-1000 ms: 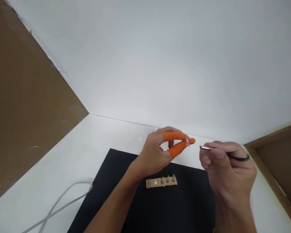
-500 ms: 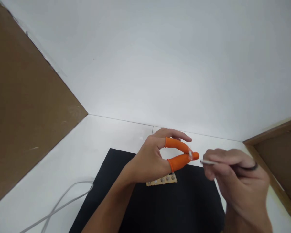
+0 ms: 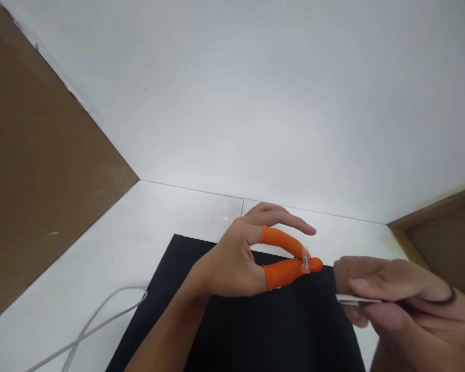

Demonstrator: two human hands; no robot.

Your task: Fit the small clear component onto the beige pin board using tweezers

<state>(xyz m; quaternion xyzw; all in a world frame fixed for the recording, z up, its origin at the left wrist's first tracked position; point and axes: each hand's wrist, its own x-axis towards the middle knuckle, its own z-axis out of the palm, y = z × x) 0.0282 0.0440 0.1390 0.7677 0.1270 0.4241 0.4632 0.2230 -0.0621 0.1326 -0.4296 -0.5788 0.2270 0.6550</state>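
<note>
Change: both hands have dropped lower and slid right since the earlier frames; the tan strip with metal studs that lay under the left hand is now hidden behind it.
Left hand [image 3: 232, 261]: raised above the black mat [image 3: 232, 330], thumb and forefinger capped in orange finger cots [image 3: 284, 272], the other fingers spread loosely beyond them.
Left hand's hold: the two capped tips are pressed together on a small clear part [image 3: 305, 262] with a metal glint; too small to tell more.
Small part's place: at the very tips of the left hand, between the two hands, a short gap from the right hand's knuckles.
Right hand [image 3: 406, 305]: low at the right edge, fingers curled and closed round a slim metal tool [image 3: 358, 300].
Tool: lies nearly level, its tip aimed left toward the left hand but lower than the pinched part and not touching it.
Right hand's ring: a dark band [image 3: 447, 299] shows at the far side of the hand.
Under the hands: the black mat on a white table [image 3: 132, 248].
Left of the left forearm: a grey cable [image 3: 96, 323] loops across the table, well apart from both hands.
Sides: brown board walls, one far left, one beyond the right hand.
</note>
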